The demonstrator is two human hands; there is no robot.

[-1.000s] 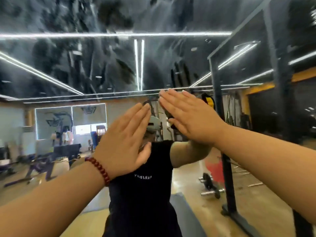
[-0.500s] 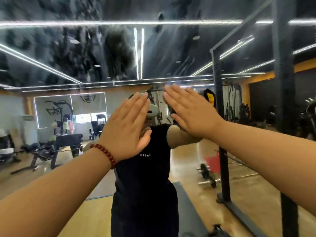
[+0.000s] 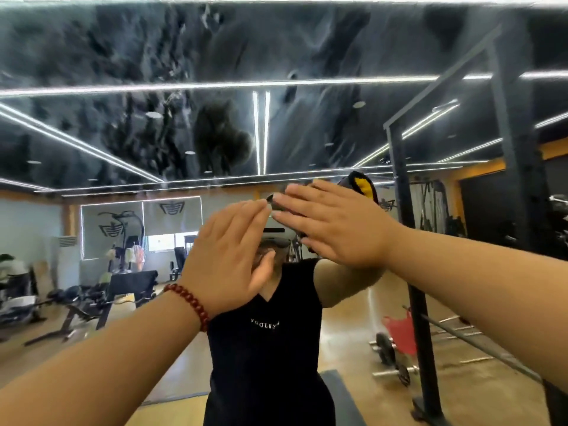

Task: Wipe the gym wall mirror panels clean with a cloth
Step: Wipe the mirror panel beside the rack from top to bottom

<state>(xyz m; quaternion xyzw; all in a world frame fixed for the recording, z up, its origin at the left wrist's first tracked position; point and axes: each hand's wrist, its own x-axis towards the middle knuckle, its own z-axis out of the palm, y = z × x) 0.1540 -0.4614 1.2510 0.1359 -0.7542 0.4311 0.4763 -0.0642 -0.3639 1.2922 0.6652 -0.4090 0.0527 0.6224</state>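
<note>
Both hands have drawn closer, fingertips now nearly meeting. Left hand (image 3: 229, 253) and right hand (image 3: 333, 227) lie flat, fingers straight, against the mirror (image 3: 184, 133). A dark-and-yellow cloth (image 3: 359, 184) shows behind the right hand.

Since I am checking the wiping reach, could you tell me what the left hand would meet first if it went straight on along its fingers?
Most likely the right hand, whose fingertips lie just beyond the left hand; depth between them is unclear.

black rack upright (image 3: 412, 272); red bag (image 3: 399, 333); weight bench (image 3: 92, 299); bead bracelet (image 3: 192, 299)
</note>
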